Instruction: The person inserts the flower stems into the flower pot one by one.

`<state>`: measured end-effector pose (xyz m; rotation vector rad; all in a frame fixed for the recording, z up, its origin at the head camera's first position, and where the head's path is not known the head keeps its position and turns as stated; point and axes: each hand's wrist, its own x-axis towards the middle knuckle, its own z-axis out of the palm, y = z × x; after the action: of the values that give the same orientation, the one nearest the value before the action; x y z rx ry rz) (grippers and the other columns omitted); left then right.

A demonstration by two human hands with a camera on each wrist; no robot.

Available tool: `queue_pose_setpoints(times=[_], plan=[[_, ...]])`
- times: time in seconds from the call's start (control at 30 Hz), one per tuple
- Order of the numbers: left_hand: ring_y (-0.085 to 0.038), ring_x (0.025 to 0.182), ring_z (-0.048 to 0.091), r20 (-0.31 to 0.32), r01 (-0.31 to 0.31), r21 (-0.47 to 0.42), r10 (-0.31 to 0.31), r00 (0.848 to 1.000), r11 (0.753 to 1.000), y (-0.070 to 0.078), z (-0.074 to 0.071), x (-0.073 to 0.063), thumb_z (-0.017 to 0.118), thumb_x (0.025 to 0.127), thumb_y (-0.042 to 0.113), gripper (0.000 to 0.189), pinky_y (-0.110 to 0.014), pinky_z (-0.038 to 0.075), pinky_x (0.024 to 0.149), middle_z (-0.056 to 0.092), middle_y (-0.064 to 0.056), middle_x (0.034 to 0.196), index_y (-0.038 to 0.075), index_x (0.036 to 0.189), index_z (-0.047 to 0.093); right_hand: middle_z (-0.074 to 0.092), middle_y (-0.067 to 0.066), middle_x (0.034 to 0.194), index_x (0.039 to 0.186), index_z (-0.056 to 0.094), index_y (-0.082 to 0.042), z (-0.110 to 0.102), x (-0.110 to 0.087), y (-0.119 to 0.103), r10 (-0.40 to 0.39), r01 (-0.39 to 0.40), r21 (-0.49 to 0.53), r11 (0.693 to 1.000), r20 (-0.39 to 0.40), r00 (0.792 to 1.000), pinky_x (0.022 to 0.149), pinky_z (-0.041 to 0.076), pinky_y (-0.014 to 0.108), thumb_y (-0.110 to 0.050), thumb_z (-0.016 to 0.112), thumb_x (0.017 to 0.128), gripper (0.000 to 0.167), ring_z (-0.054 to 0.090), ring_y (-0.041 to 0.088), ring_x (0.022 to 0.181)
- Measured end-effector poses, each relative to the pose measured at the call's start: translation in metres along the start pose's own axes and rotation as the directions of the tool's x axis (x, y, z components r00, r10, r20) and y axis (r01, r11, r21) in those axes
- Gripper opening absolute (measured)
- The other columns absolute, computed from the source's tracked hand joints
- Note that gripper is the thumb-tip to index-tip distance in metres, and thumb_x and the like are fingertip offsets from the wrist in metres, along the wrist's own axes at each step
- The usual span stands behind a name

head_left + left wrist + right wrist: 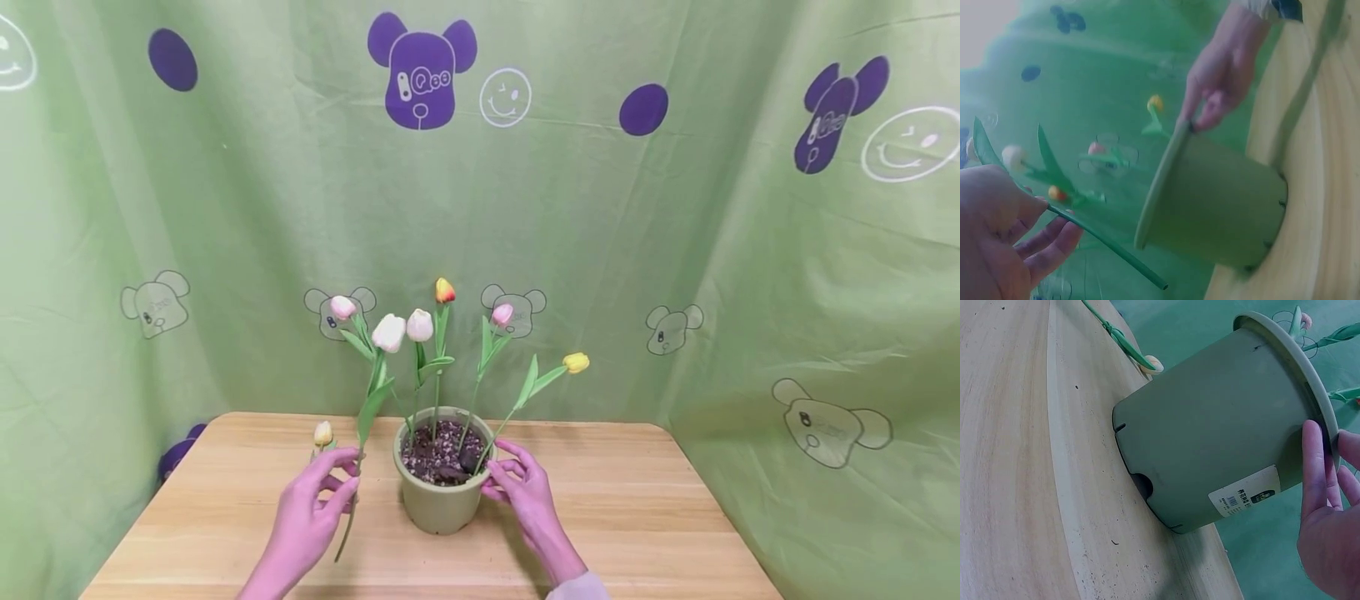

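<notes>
Tulip (372, 408) pinched by left hand (313, 504) slants steeply, white bloom (388, 333) up; right hand (527, 493) grips pot rim (441, 490)

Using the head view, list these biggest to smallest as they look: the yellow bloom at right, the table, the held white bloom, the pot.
1. Table
2. Pot
3. Held white bloom
4. Yellow bloom

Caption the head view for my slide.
Left hand holds a pale tulip beside a green flowerpot; right hand grips the pot's rim.
</notes>
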<state>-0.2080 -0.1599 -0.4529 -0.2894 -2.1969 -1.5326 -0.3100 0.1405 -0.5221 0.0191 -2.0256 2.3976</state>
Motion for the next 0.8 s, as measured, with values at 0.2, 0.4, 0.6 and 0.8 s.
queue_pose_setpoints(times=[0.2,0.4,0.6,0.8], plan=[[-0.011,0.078,0.067,0.026,-0.005,-0.020,0.005,1.000,1.000,0.015,0.018,0.005,0.067,0.092,-0.008,0.035,-0.022,0.062,0.067,0.069,-0.008,0.107,0.008,0.123,0.069,0.069,0.012,0.102,0.146,0.051,-0.004,0.000,-0.001,0.000,-0.002,0.002,-0.005,1.000,0.008,1.000,0.080,0.064,0.032,-0.004,0.070,0.096,0.053,0.072,0.017,0.084],[-0.009,0.079,0.066,0.056,-0.063,-0.020,0.064,0.996,0.998,0.027,0.039,0.013,0.067,0.091,-0.008,0.035,-0.020,0.061,0.067,0.071,-0.008,0.106,0.009,0.121,0.071,0.069,0.010,0.101,0.146,0.051,-0.004,-0.002,-0.001,-0.001,-0.008,0.008,-0.007,1.000,0.009,1.000,0.081,0.064,0.032,-0.004,0.070,0.096,0.053,0.072,0.018,0.084],[-0.007,0.078,0.065,0.088,-0.117,0.006,0.116,0.989,0.993,0.033,0.063,0.024,0.068,0.090,-0.007,0.034,-0.019,0.059,0.066,0.073,-0.004,0.104,0.010,0.120,0.072,0.070,0.009,0.100,0.146,0.050,-0.002,-0.002,-0.001,0.001,-0.012,0.013,-0.010,1.000,0.015,1.000,0.081,0.064,0.033,-0.004,0.070,0.096,0.054,0.072,0.017,0.083],[-0.010,0.079,0.065,0.097,-0.212,0.012,0.210,0.973,0.977,0.037,0.084,0.034,0.071,0.089,-0.006,0.035,-0.021,0.058,0.065,0.073,-0.008,0.102,0.010,0.120,0.071,0.069,0.009,0.100,0.146,0.050,-0.003,-0.002,0.000,0.001,-0.007,0.007,-0.002,1.000,0.019,1.000,0.081,0.064,0.033,-0.004,0.070,0.096,0.054,0.072,0.017,0.082]])
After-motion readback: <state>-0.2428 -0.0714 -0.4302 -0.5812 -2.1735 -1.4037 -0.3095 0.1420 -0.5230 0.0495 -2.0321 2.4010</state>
